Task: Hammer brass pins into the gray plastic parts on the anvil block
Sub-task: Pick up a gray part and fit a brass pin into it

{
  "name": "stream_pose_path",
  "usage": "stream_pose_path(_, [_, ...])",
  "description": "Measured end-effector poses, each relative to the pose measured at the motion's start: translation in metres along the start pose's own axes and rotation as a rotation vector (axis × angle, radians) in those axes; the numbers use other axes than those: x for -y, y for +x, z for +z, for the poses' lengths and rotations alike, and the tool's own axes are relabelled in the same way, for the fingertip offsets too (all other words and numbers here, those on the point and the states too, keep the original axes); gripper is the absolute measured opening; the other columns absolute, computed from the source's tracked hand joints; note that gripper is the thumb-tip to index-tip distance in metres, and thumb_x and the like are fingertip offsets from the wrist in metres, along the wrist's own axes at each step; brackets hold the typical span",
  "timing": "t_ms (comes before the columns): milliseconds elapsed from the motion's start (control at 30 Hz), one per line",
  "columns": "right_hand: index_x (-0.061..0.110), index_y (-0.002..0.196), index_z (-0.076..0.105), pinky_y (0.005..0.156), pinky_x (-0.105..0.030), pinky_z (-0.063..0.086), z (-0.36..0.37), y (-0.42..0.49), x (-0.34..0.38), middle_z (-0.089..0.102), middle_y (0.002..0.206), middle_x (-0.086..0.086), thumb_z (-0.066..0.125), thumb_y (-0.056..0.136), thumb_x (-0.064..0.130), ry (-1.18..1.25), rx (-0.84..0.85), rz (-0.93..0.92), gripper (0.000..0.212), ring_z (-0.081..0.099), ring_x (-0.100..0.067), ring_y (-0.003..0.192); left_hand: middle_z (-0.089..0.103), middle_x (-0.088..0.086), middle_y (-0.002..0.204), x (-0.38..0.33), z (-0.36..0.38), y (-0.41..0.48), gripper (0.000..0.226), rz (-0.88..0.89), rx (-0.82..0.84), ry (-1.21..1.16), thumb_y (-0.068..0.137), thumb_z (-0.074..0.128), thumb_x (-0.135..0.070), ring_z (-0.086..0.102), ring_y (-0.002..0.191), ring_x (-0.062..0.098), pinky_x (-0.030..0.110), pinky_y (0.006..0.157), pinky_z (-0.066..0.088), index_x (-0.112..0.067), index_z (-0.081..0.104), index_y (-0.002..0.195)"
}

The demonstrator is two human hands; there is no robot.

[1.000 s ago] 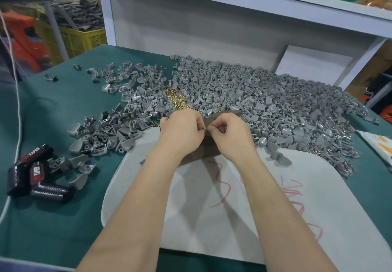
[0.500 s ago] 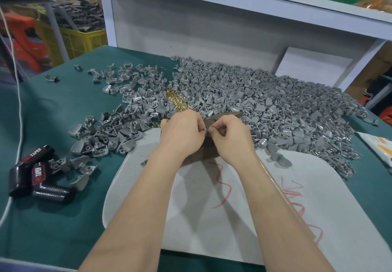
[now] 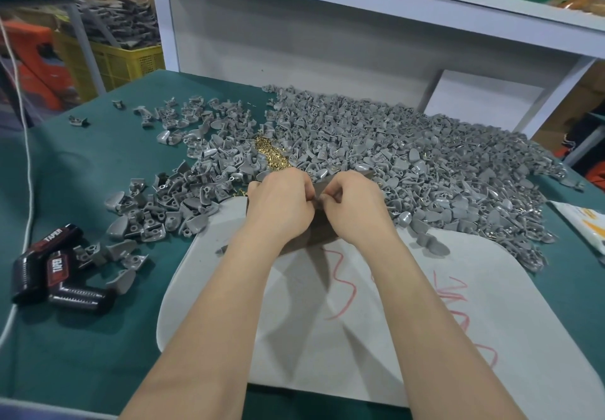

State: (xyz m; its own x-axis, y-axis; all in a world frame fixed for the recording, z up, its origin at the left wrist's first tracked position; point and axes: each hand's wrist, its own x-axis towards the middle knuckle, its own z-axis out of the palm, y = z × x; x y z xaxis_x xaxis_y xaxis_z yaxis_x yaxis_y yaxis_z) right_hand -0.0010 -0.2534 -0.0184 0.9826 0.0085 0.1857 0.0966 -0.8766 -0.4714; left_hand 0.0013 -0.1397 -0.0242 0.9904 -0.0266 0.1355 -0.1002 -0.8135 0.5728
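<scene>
Left hand and right hand meet at frame centre with fingers curled, covering most of the dark anvil block. The left pinches a small gray part; what the right grips is hidden. Brass pins lie just above, amid the heap of gray parts. Black tools lie lower left.

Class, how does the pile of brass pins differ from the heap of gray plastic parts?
The brass pins are shiny gold; the gray plastic parts are dull gray. The pins form a small patch; the parts spread far wider. Both lie loose on the green table cover.
</scene>
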Motion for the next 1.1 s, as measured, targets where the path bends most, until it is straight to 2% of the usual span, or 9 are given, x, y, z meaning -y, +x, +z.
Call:
stream_pose_path(133, [0.014, 0.09, 0.064, 0.078, -0.027, 0.04, -0.002, 0.002, 0.002, 0.06, 0.106, -0.009, 0.056, 0.091, 0.019, -0.043, 0.021, -0.004, 0.01, 0.055, -0.027, 0.102, 0.068, -0.001, 0.095, -0.001, 0.0, 0.0, 0.008, 0.0, 0.002, -0.002, 0.088, 0.061, -0.026, 0.057, 0.102, 0.026, 0.038, 0.096, 0.034, -0.028, 0.061, 0.08])
stream_pose_path(267, [0.013, 0.091, 0.065, 0.075, -0.024, 0.036, -0.004, 0.003, 0.003, 0.061, 0.106, -0.009, 0.056, 0.091, 0.018, -0.046, 0.03, 0.0, 0.011, 0.055, -0.027, 0.103, 0.067, -0.001, 0.097, 0.0, 0.0, 0.0, 0.008, 0.003, -0.003, 0.001, 0.088, 0.062, -0.027, 0.057, 0.103, 0.026, 0.038, 0.095, 0.033, -0.029, 0.059, 0.081])
stream_pose_path(367, [0.012, 0.093, 0.066, 0.078, -0.026, 0.04, -0.003, 0.002, 0.002, 0.062, 0.105, -0.01, 0.057, 0.091, 0.019, -0.033, 0.028, -0.002, 0.012, 0.055, -0.027, 0.103, 0.067, -0.002, 0.096, 0.001, 0.0, 0.0, 0.008, 0.005, -0.006, -0.002, 0.088, 0.062, -0.027, 0.057, 0.103, 0.025, 0.038, 0.096, 0.034, -0.029, 0.06, 0.08])
stream_pose_path(567, [0.022, 0.078, 0.061, 0.071, -0.024, 0.038, -0.001, 0.002, -0.002, 0.064, 0.095, -0.007, 0.059, 0.09, 0.02, 0.036, 0.025, 0.026, 0.013, 0.056, -0.023, 0.09, 0.067, -0.004, 0.096, 0.001, 0.0, 0.0, 0.008, 0.002, -0.007, -0.005, 0.087, 0.063, -0.025, 0.057, 0.104, 0.023, 0.04, 0.098, 0.034, -0.029, 0.06, 0.08])
stream_pose_path(733, [0.018, 0.104, 0.068, 0.077, -0.021, 0.039, -0.015, 0.003, -0.016, 0.062, 0.09, 0.005, 0.059, 0.09, 0.019, 0.132, -0.003, 0.024, 0.017, 0.058, -0.014, 0.088, 0.066, -0.007, 0.092, 0.002, -0.001, -0.002, 0.01, 0.009, -0.012, -0.015, 0.087, 0.062, -0.023, 0.058, 0.102, 0.021, 0.041, 0.099, 0.037, -0.029, 0.059, 0.08])
stream_pose_path(833, [0.017, 0.103, 0.066, 0.077, -0.028, 0.044, -0.031, -0.003, -0.038, 0.062, 0.089, 0.003, 0.057, 0.091, 0.03, 0.028, -0.102, 0.132, 0.02, 0.059, -0.019, 0.087, 0.066, -0.008, 0.09, 0.001, -0.001, -0.002, 0.008, 0.009, -0.007, -0.028, 0.087, 0.062, -0.023, 0.058, 0.1, 0.02, 0.042, 0.1, 0.037, -0.029, 0.061, 0.082])
stream_pose_path(900, [0.013, 0.092, 0.066, 0.071, -0.032, 0.047, -0.032, -0.008, -0.048, 0.065, 0.083, -0.003, 0.054, 0.091, 0.041, -0.118, 0.011, 0.216, 0.03, 0.061, -0.025, 0.083, 0.066, -0.008, 0.089, 0.001, -0.001, -0.002, 0.006, 0.008, -0.014, -0.031, 0.087, 0.063, -0.023, 0.058, 0.098, 0.019, 0.042, 0.1, 0.037, -0.027, 0.063, 0.083])
stream_pose_path(967, [0.012, 0.086, 0.063, 0.065, -0.032, 0.047, -0.024, -0.011, -0.053, 0.064, 0.078, -0.005, 0.054, 0.091, 0.042, -0.148, 0.152, 0.285, 0.031, 0.062, -0.026, 0.077, 0.066, -0.008, 0.087, 0.001, 0.0, -0.002, 0.004, 0.012, -0.022, -0.033, 0.087, 0.063, -0.022, 0.059, 0.096, 0.019, 0.042, 0.1, 0.037, -0.025, 0.064, 0.084])
stream_pose_path(1100, [0.009, 0.086, 0.058, 0.067, -0.032, 0.048, -0.016, -0.008, -0.061, 0.065, 0.082, -0.01, 0.059, 0.09, 0.033, -0.054, 0.111, 0.288, 0.024, 0.065, -0.029, 0.077, 0.065, -0.009, 0.086, 0.001, 0.0, -0.003, 0.005, 0.018, -0.027, -0.015, 0.087, 0.062, -0.022, 0.059, 0.095, 0.018, 0.041, 0.098, 0.039, -0.023, 0.066, 0.085])
